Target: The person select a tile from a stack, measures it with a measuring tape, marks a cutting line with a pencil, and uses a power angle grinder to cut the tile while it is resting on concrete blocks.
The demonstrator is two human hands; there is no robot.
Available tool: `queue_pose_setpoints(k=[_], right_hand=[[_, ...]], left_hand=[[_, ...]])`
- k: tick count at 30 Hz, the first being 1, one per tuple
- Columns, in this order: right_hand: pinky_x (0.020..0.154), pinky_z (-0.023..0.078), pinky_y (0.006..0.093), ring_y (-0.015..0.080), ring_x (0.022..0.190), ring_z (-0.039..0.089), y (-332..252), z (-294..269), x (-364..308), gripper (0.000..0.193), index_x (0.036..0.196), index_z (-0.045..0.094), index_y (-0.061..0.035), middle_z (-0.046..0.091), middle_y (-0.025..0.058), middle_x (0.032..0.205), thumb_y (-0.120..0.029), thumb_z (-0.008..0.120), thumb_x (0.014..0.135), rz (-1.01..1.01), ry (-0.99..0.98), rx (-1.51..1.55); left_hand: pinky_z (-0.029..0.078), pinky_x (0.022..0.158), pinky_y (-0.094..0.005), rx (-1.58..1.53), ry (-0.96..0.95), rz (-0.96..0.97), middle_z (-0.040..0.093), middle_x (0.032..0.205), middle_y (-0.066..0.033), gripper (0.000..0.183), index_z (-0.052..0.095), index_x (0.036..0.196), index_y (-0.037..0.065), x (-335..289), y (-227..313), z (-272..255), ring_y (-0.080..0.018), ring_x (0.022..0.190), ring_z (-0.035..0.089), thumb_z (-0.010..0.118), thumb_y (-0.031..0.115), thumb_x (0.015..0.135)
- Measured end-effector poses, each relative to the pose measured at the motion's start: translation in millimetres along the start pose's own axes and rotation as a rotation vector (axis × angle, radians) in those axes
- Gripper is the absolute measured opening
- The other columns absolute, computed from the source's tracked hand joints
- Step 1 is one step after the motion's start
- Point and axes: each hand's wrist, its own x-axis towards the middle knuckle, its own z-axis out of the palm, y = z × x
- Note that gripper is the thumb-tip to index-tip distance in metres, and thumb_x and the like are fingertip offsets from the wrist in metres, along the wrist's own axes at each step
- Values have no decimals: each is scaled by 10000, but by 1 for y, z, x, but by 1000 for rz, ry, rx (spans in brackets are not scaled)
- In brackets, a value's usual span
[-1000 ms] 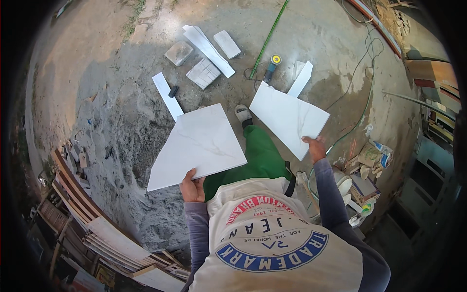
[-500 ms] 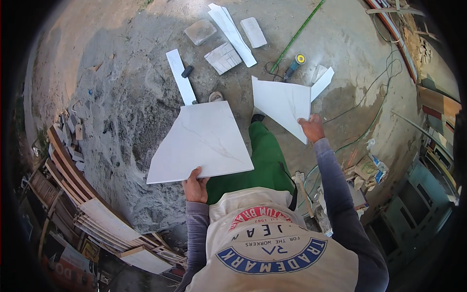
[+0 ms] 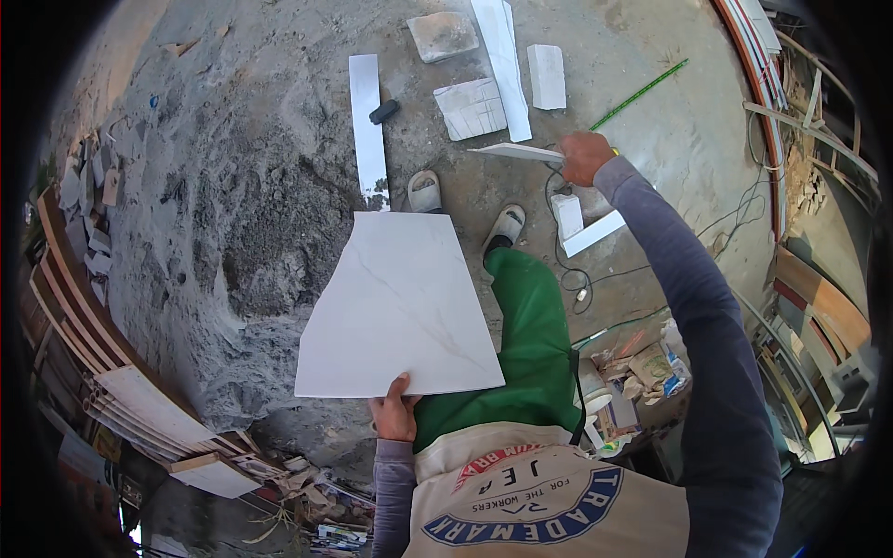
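Tile, big and white, is held out in front of the body, above the ground and partly over the green trousers. Its near edge is pinched by the left hand, with the thumb laid on top and the fingers tucked below, perhaps so that it will not tip down. Whether it is propped on a leg cannot be told. The other tile is gripped by the right hand, which is closed round its right end; the fingertips are hidden. That one is seen almost from its edge, and it is held well apart from the big one, maybe so that no corner is knocked. The left arm is set close beside the body, where weight is likely easiest to bear. The right arm is stretched far out to the front and right. On the ground, a white strip is laid between blocks, and a black thing is laid on another strip, perhaps just to be found easily.
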Motion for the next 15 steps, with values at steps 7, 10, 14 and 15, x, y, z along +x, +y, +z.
queue_pose_setpoints(k=[7,10,14,15], right_hand=[[908,586,507,404,1063,742,-10,-103,158,327,1107,736,-49,775,189,1118,-192,718,814,-137,-24,-263],[941,579,501,424,1073,734,-3,-127,232,392,1171,720,-23,764,234,1117,-168,701,807,-160,-9,-236],[1027,555,482,439,1137,711,22,-137,343,570,1360,672,-1,747,276,1174,-173,675,817,-63,-166,-110],[1027,555,482,439,1137,711,42,-140,382,570,1360,672,-1,747,276,1174,-173,675,817,-72,-167,-126]], left_hand=[[654,845,-435,-10,89,-93,653,1268,-160,463,590,1324,-29,8,-16,1,-298,1124,699,753,122,917],[651,862,-431,-17,158,-132,643,1281,-153,512,560,1370,-8,1,-18,15,-299,1133,691,758,124,916],[636,804,-458,-154,283,-225,665,1267,-106,672,492,1457,85,-5,-43,21,-303,1089,705,830,87,876],[636,804,-458,-172,283,-230,665,1267,-106,672,492,1457,85,-4,-59,21,-303,1089,705,830,87,876]])
